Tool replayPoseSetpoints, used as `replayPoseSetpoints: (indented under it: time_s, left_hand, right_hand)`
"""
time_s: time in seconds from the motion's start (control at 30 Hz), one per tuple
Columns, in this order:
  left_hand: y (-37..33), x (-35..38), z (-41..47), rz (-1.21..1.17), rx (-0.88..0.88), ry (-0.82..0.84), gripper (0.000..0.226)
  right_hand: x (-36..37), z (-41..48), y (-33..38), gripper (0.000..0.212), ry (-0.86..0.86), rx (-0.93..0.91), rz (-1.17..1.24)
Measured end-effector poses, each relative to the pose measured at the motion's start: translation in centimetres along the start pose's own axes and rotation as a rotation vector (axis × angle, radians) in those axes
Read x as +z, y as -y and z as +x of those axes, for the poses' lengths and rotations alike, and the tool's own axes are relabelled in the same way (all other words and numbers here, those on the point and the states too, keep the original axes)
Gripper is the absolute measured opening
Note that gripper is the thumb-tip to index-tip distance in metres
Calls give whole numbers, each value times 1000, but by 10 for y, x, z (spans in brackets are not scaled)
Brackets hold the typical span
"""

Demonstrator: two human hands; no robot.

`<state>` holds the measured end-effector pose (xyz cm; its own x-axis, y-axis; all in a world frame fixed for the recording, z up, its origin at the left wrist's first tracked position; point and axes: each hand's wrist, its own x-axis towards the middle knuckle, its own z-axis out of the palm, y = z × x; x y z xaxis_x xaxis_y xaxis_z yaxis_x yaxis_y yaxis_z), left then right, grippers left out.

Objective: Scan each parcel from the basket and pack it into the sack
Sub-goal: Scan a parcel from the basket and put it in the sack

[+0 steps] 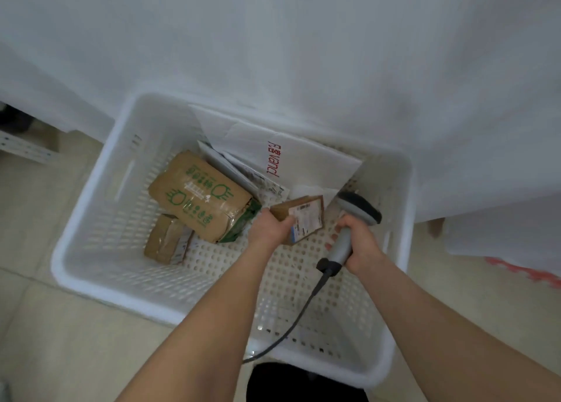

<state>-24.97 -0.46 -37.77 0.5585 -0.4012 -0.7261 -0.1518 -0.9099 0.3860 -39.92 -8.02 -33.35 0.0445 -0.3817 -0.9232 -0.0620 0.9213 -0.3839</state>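
Observation:
A white perforated basket (91, 219) stands on the floor below me. My left hand (268, 228) grips a small brown parcel (303, 216) with a white label, held over the basket's right half. My right hand (358, 243) grips the handle of a grey barcode scanner (358, 210), whose head sits just right of the parcel. Inside the basket lie a large brown box with green print (197, 195), a small taped brown parcel (167, 240) and a white mailer with red lettering (273, 155). A white sack (334, 52) hangs behind the basket.
The scanner's dark cable (291, 325) runs down over the basket's near rim. White fabric drapes at the left and right sides. Beige floor tiles (60, 341) surround the basket. A red patch (522, 271) lies on the floor at the right.

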Motion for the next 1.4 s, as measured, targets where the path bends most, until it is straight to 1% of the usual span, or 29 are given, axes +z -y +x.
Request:
replayPoseSetpoints:
  time_s: [0.07,0.17,0.27,0.33,0.37,0.47,0.5,0.6,0.67,0.73,0.87,0.97,1.07,1.13,1.27,1.3,1.33,1.4]
  left_hand:
    - [-9,-36,-27,-196,-64,-10,59]
    - [-29,-95,-74,-406,-131,-22,48]
    - [-48,-159,-125,-664,-193,3,40]
    - [-57,-202,-159,-737,-183,12,24]
    - [-61,-224,-177,-747,-167,-2,16]
    - [-73,-288,-230,-723,-128,-37,14]
    - [-76,-307,-247,-719,-117,-39,15]
    - [-83,-360,-299,-786,-68,-33,24]
    - [-89,-388,-332,-816,-23,-37,25]
    - [-94,-412,-361,-839,6,-59,23]
    - [-102,-457,-399,-800,47,-115,23]
    - [-102,-492,-426,-769,84,-140,20]
    - [-105,-519,-444,-738,150,-77,18]
    - [-105,-531,-456,-725,176,-16,16]
    - [-94,-549,-479,-718,178,201,32]
    - [-91,-553,-484,-735,185,231,33]
    - [-90,-558,-486,-754,207,236,33]
    - [-89,-563,-491,-775,256,172,32]
  right_hand:
    - [10,-38,9,14,23,-5,13]
    - [31,-102,26,9,85,-15,16]
    - [54,-168,46,12,137,-22,1]
    - [68,-211,60,14,145,-52,-6]
    - [75,-232,67,15,152,-73,-5]
    - [94,-297,90,14,174,-125,0]
    - [100,-318,98,17,183,-140,0]
    - [115,-381,119,42,223,-172,-9]
    - [127,-420,130,49,257,-196,-15]
    - [139,-458,137,50,289,-216,4]
    - [155,-514,150,39,341,-265,69]
    - [159,-551,157,44,391,-285,92]
    - [165,-578,154,52,420,-314,92]
    - [169,-594,149,53,406,-340,97]
    - [172,-621,139,49,383,-367,91]
    - [171,-625,139,49,377,-378,85]
    - [171,-629,138,48,374,-387,73]
    - [169,-636,136,45,350,-419,40]
